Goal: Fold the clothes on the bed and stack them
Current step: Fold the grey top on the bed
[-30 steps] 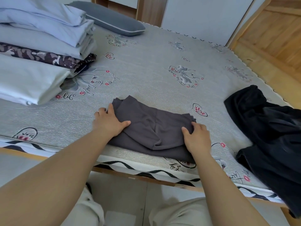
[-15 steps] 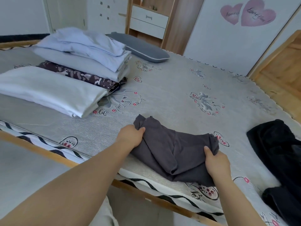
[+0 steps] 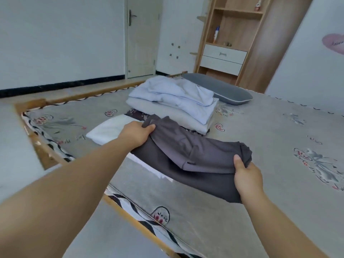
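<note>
Bed (image 3: 251, 211): grey printed mattress cover filling the lower and right part of the view, wooden frame along its near edge.
Stack (image 3: 173, 105): folded pale blue and grey clothes piled toward the far side, a dark patterned piece beneath them.
Pillow (image 3: 219, 89): grey, lying just behind the stack.
White piece (image 3: 109, 131): folded flat, next to the stack on its near left side.
Grey garment (image 3: 189, 159): folded, dark, held between both hands above the white piece, partly covering it.
Left hand (image 3: 136, 135): arm stretched forward, fingers and thumb clamped on the garment's far left corner.
Right hand (image 3: 246, 175): arm reaching in from below, thumb on top, gripping the garment's right end, bunched cloth above the thumb.
</note>
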